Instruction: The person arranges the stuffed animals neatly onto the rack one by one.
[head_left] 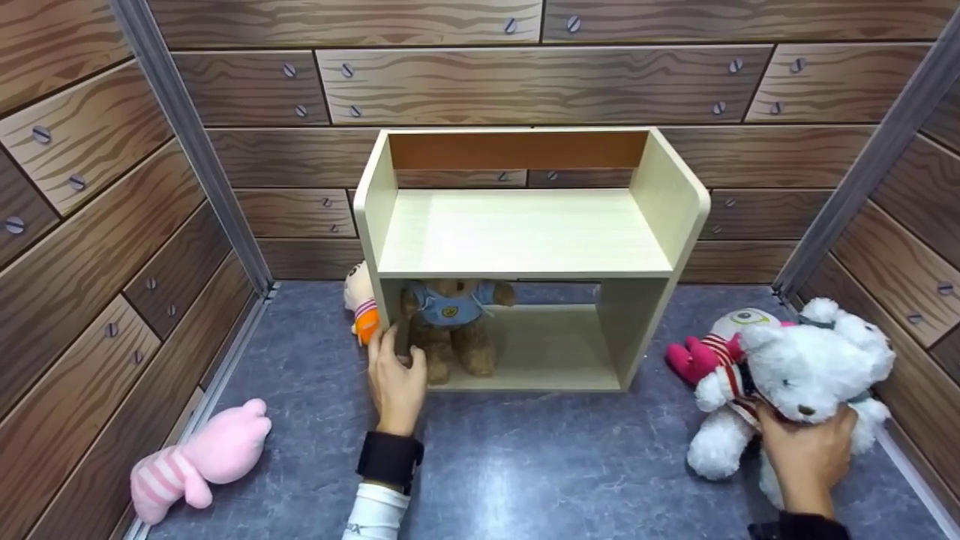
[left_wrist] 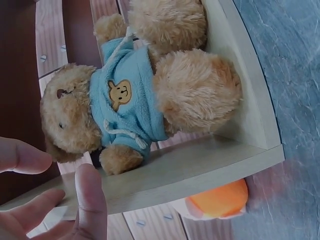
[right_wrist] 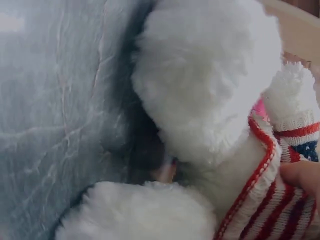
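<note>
My left hand point(head_left: 397, 382) is at the lower front edge of the shelf unit's point(head_left: 517, 232) left panel, fingers extended and parted. Inside the lower compartment, close to that hand, a brown teddy bear point(left_wrist: 130, 95) in a light blue hoodie stands against the left side; in the head view the upper shelf hides most of its head. With my right hand point(head_left: 810, 450) I grip a white teddy bear point(head_left: 795, 367) round its red-and-white striped knitted sweater point(right_wrist: 270, 200). This bear tilts forward at the right, its fluffy legs close over the floor in the right wrist view.
A pink plush toy point(head_left: 217, 450) lies at the left. Beyond the shelf's left panel is a doll in orange point(head_left: 366, 322). Behind the held bear are a magenta plush doll point(head_left: 694, 356) and another white plush toy point(head_left: 862, 341). Wood-patterned walls point(head_left: 525, 82) enclose the grey floor point(head_left: 540, 465).
</note>
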